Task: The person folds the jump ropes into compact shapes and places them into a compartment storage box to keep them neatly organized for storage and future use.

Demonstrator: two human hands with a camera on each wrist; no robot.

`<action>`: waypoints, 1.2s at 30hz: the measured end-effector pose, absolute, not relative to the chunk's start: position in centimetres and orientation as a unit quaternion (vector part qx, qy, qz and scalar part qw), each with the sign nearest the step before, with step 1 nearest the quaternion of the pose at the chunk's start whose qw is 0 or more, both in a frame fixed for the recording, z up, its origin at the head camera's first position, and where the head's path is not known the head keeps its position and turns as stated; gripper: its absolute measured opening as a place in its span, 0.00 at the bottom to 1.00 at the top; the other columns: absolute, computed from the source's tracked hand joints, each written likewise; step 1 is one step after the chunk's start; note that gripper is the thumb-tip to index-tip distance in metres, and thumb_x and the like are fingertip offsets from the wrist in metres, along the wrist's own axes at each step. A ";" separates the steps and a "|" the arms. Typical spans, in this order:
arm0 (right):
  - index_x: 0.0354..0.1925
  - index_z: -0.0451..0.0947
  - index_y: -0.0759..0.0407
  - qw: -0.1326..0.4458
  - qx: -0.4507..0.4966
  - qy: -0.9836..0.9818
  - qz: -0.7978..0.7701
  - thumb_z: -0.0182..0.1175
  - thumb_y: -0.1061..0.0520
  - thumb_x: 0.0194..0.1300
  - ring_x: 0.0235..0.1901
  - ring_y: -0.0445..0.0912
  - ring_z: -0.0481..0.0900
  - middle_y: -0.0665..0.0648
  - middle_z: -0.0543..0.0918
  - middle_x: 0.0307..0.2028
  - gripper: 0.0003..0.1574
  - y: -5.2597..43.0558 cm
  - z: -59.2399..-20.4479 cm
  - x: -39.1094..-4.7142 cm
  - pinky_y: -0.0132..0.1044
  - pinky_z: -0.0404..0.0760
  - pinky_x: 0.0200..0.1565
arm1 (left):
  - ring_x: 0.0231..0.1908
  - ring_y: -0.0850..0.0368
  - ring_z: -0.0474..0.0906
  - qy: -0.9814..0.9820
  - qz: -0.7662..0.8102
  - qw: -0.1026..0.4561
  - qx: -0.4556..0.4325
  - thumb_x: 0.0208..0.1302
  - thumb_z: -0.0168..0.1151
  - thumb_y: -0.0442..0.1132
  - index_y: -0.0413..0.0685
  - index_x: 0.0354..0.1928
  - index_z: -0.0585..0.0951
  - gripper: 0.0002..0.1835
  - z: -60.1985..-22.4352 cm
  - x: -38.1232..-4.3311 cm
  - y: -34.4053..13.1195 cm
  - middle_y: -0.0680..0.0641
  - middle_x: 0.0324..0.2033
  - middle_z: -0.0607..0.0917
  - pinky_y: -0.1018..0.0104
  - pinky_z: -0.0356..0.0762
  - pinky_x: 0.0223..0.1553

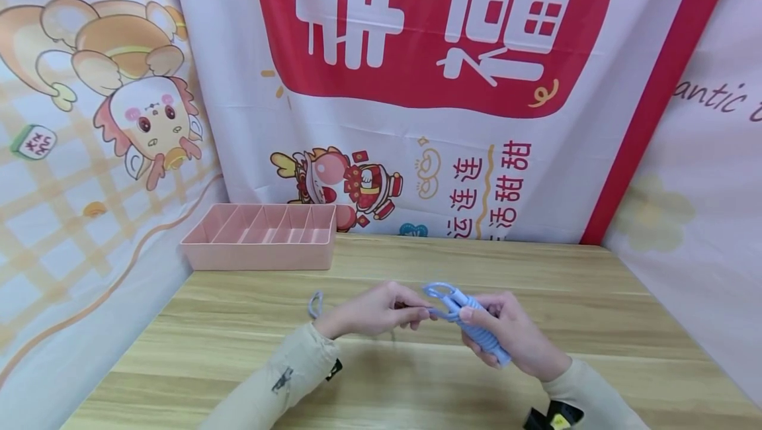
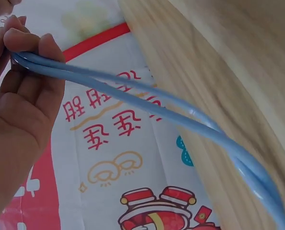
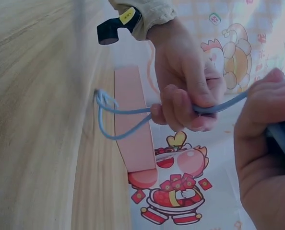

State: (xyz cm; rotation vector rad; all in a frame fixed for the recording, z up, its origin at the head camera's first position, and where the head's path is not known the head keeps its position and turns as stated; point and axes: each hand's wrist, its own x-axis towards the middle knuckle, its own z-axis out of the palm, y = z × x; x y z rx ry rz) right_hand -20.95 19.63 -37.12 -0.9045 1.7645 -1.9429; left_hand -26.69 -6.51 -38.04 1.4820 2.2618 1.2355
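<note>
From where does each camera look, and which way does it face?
Head: worn on the head, facing forward and down at the table; left hand, right hand and sleeves show.
Left wrist: on that wrist, looking along the cord towards the banner; left hand at left edge.
Right wrist: on that wrist, looking across to the left hand and box; right hand at right edge, left sleeve above.
Shared: head and right wrist show the box.

The person's long sleeves, left sleeve (image 1: 270, 384) and right sleeve (image 1: 598, 393), are pale beige. The left bears a dark, irregular marking (image 1: 282, 379) and creases at its cuff (image 3: 160, 20). A black fitting (image 3: 110, 31) with yellow label (image 3: 128, 16) adjoins it; a second fitting (image 1: 538, 419), likewise black and yellow-marked, adjoins the right.
</note>
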 end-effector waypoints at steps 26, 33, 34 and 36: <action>0.29 0.77 0.46 0.030 -0.433 0.819 -0.375 0.63 0.49 0.69 0.15 0.30 0.67 0.39 0.74 0.19 0.10 17.9 -38.0 -20.4 0.28 0.71 0.14 | 0.30 0.67 0.69 0.771 0.287 -0.120 0.556 0.65 0.65 0.30 0.41 0.49 0.86 0.11 -36.6 -25.6 -6.3 0.53 0.32 0.78 0.80 0.71 0.31; 0.31 0.79 0.48 0.034 -0.413 0.833 -0.368 0.63 0.50 0.69 0.16 0.31 0.68 0.40 0.77 0.21 0.09 17.8 -38.2 -20.5 0.30 0.72 0.15 | 0.33 0.66 0.71 0.753 0.292 -0.145 0.572 0.66 0.64 0.30 0.39 0.49 0.86 0.11 -35.9 -24.3 -5.8 0.51 0.35 0.80 0.82 0.71 0.32; 0.31 0.79 0.48 0.034 -0.408 0.835 -0.368 0.63 0.49 0.69 0.16 0.31 0.68 0.40 0.77 0.21 0.09 17.8 -38.3 -20.6 0.30 0.72 0.15 | 0.33 0.66 0.72 0.747 0.291 -0.154 0.578 0.65 0.64 0.29 0.38 0.49 0.86 0.11 -35.9 -24.2 -5.7 0.50 0.36 0.80 0.82 0.71 0.34; 0.33 0.80 0.48 0.036 -0.394 0.840 -0.372 0.62 0.49 0.69 0.16 0.32 0.70 0.41 0.77 0.21 0.08 17.8 -38.3 -20.6 0.31 0.73 0.15 | 0.36 0.63 0.74 0.733 0.291 -0.173 0.590 0.63 0.64 0.26 0.37 0.48 0.86 0.12 -35.8 -24.1 -5.5 0.48 0.37 0.81 0.82 0.71 0.37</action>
